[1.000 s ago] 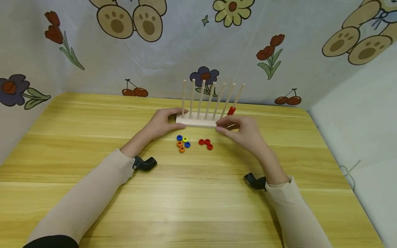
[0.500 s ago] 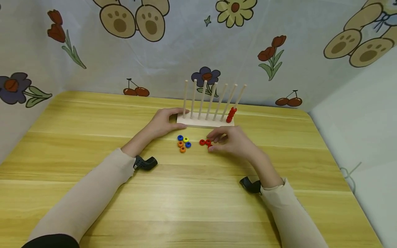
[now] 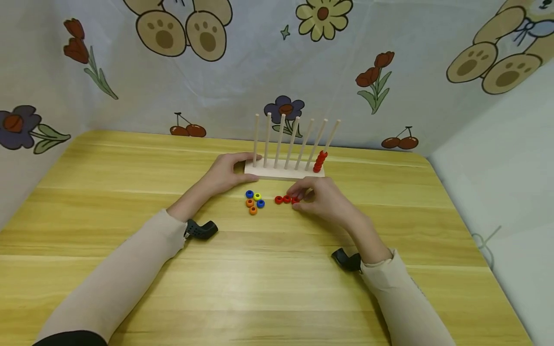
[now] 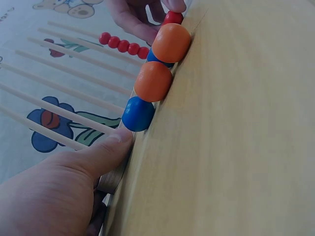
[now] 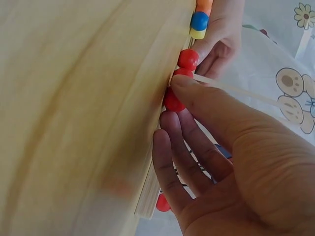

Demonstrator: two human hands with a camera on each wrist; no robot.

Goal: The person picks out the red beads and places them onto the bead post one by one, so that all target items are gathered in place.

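Red beads [image 3: 286, 199] lie before the rack [image 3: 277, 173]; our right hand [image 3: 322, 199] pinches the end one and could knock its neighbour rolling. Our left hand [image 3: 221, 175] grips the rack; slackening might let it slide.

Rack base [image 3: 281, 171] and pegs [image 3: 279, 141] are pale wood. Stacked beads [image 3: 319, 162] are all red. Loose: three red beads [image 3: 279, 200], two blue beads [image 3: 249, 194], two orange beads [image 3: 249, 203], a yellow bead [image 3: 257, 196]. Table [image 3: 259, 288] is yellow-tan with streaky grain. Cloth [image 3: 242, 86] is off-white, printed with tan bears [image 3: 161, 34], red tulips [image 3: 367, 77] with green leaves [image 3: 367, 100], purple flowers [image 3: 27, 114], a yellow flower [image 3: 322, 13], reddish-brown cherries [image 3: 195, 130]. Sleeves [image 3: 117, 269] plain beige; wrist cameras [image 3: 201, 229] black.
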